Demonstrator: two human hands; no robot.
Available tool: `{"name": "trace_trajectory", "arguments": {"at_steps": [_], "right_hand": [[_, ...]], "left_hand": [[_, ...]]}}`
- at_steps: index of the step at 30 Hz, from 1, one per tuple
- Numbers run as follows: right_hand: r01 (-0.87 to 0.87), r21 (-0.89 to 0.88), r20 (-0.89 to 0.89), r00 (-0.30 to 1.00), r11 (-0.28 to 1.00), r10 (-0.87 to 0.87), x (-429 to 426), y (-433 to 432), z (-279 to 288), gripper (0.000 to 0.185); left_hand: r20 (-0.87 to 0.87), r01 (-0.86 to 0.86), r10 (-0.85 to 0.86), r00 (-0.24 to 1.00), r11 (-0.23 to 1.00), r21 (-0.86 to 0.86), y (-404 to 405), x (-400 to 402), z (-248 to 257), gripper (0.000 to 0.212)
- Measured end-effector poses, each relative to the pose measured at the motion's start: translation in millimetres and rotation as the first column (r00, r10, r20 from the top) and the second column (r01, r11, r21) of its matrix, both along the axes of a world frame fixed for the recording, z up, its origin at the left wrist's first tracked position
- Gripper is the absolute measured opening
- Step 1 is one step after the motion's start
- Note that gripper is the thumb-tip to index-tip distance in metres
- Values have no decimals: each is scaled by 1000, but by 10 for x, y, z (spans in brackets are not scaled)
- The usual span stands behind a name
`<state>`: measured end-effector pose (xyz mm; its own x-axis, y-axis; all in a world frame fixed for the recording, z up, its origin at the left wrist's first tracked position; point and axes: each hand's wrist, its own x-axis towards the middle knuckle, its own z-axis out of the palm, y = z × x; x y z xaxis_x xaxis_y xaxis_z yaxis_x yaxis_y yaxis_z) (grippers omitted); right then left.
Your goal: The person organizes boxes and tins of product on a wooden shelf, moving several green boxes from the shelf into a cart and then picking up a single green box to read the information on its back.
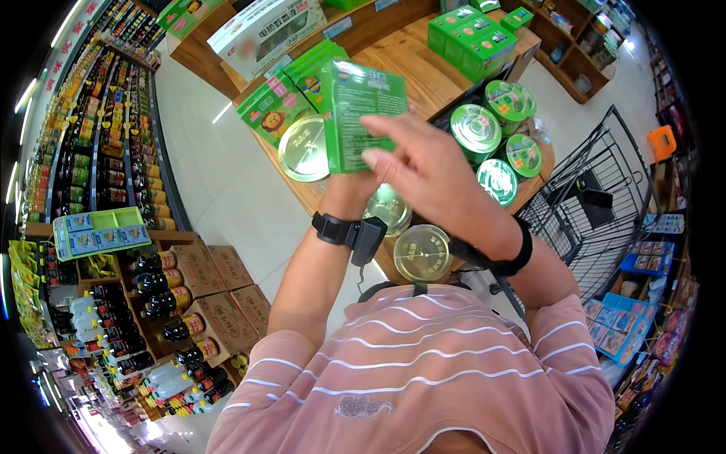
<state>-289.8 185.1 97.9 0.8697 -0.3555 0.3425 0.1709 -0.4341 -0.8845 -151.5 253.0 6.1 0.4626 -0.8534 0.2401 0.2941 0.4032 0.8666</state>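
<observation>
A green mosquito-coil box [354,113] is held up in front of me, its printed back face towards me. My left hand [354,184] grips it from behind and below, so most of those fingers are hidden. Across the box's face reaches my right hand [417,156], index finger and thumb apart over the print; whether they touch it cannot be told. Close behind the box, a round tin with a gold lid [303,148] stands on the wooden display table [408,62]. More green packs with a cartoon lion [278,110] lean beside that tin.
Green-lidded round tins [475,129] and another gold-lidded tin [422,252] stand near my arms. Stacked green boxes [471,40] and a white carton [269,34] are farther back. A wire shopping cart [590,187] is at right; bottle shelves [96,142] and cardboard cartons [221,295] line the left.
</observation>
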Motion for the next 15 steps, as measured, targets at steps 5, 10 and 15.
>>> {"name": "trace_trajectory", "arguments": {"at_steps": [5,10,15], "right_hand": [[29,-280,65,998,960,-12,-67,216,-45,46],[50,-256,82,996,965,-29,28,140,-26,45],[74,-174,-116,989,982,-95,166,-167,154,47]], "left_hand": [[-575,153,-150,804,987,-43,68,-4,206,53],[-497,72,-22,867,994,82,67,124,257,56],[-31,-164,178,984,952,258,32,367,476,49]]}}
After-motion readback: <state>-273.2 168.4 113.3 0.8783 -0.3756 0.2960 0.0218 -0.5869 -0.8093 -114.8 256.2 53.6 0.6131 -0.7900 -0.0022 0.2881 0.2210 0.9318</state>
